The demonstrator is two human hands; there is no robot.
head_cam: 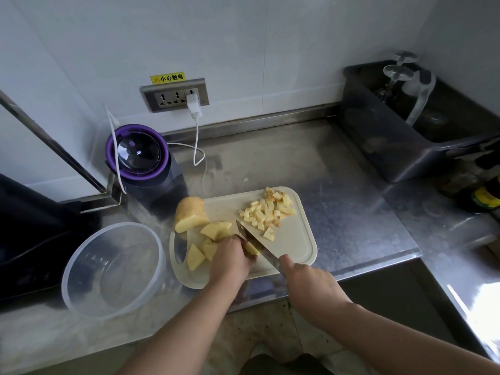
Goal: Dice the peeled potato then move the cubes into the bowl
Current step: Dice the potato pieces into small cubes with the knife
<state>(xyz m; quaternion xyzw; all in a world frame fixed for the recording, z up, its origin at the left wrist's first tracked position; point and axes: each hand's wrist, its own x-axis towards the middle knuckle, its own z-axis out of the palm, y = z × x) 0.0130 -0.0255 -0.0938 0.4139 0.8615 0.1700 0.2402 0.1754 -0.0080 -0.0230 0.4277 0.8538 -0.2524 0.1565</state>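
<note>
Head view looks down on a steel counter [338,201] where a pale cutting board [297,239] lies under both hands. The left hand [230,259] has its fingers curled down over a small potato piece [251,249], pinning it to the board at the fingertips. The right hand [308,282] is clenched round the handle of a knife [257,246]; the handle itself is hidden inside the fist. The blade runs up and away from the right hand, its flat side just beside the left hand's knuckles, its edge down at the held piece and its tip pointing to the far side of the board.

Beyond the knife tip, ahead of the right hand, a loose heap of diced cubes [267,209] sits on the far part of the board, with one bigger cube [268,234] nearer the blade. Just left of the left hand lie several uncut wedges [216,230], and past them a large potato chunk [189,215] rests at the board's far left corner, partly over the edge.

Well left of the left hand stands a clear plastic bowl [116,225] on the counter, close beside the board; no cubes show in it. Farther ahead of the left hand stands a purple-rimmed appliance [140,155], its white cord running to a charger [194,105] in the wall socket [176,94]. Far beyond the right hand sits a dark bin [392,147] holding glasses [397,74].
</note>
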